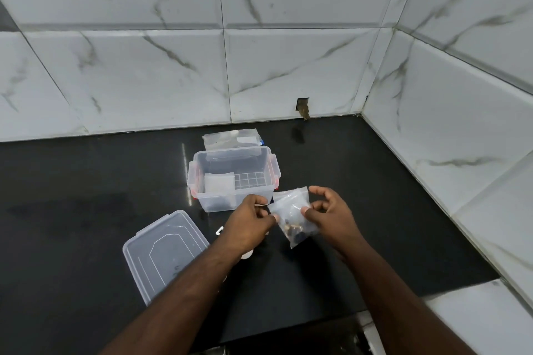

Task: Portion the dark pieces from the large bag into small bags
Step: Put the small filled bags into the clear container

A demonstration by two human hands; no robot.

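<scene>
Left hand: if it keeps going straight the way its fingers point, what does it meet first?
The small clear bag that the left hand already pinches at its edge, with the right hand gripping its far side. Depth is hard to judge.

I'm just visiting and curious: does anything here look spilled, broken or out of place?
Nothing looks spilled. The one oddity is a small rough hole in the wall tile just above the black counter, with a brownish stain below it. The clear tub stands open, its lid lying beside it.
</scene>
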